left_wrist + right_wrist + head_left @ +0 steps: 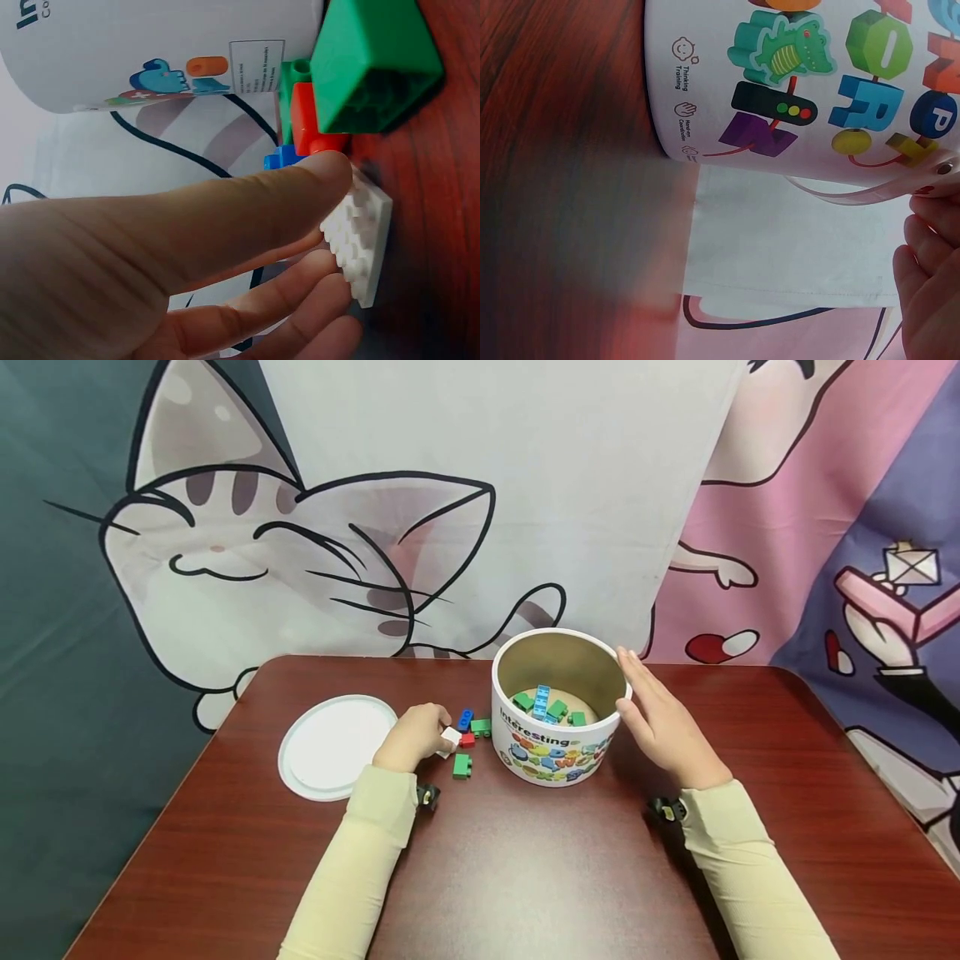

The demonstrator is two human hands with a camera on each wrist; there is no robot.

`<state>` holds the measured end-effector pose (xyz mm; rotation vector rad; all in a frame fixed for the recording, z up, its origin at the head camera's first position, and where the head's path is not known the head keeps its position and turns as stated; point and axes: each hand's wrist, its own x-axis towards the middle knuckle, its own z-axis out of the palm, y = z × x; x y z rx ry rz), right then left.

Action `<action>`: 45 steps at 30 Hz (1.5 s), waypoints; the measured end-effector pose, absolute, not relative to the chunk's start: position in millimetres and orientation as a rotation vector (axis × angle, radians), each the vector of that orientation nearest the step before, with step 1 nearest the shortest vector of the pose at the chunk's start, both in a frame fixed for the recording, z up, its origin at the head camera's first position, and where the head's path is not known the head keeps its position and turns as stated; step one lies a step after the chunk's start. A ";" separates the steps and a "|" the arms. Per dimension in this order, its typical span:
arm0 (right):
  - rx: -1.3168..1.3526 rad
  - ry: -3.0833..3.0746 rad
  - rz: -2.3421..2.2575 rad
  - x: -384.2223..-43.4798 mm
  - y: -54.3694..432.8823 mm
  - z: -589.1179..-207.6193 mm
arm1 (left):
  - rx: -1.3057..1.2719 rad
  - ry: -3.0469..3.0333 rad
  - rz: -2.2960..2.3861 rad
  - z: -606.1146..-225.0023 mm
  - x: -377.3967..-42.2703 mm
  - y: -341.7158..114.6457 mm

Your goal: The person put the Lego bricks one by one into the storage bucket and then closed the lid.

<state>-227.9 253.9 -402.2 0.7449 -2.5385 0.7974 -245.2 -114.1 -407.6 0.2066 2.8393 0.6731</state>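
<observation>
Pale sleeves point(352, 860) nearest: left grip point(408, 739) pinches white studded plate point(369, 225), best by its edges; right grip point(670, 727), straight-fingered, should steady tub point(551, 770).

The tub point(551, 760) stands near the table's point(570, 877) far edge, bricks point(541, 703) lying inside! Over to its left, the lid point(337, 743), flat on the table, and between lid and tub sit 4 loose bricks point(462, 767), 1 in front of the other 3. Left hand point(412, 737) between lid and loose bricks, baseplate point(450, 739) at its fingertips; right hand point(669, 727) at the tub's right rim; cloth point(487, 427) behind the table.
</observation>
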 end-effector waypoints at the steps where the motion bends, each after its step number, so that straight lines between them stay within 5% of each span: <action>1: 0.745 -2.538 0.800 -227.8 253.8 -402.2 | 0.215 2.845 0.662 -407.8 -245.4 -113.5; 25: 0.740 -2.537 0.809 -228.2 253.4 -403.1 | 0.268 2.856 0.648 -409.2 -244.4 -114.8; 45: 0.716 -2.553 0.794 -227.5 254.0 -403.5 | 0.308 2.788 1.130 -395.5 -247.4 -117.7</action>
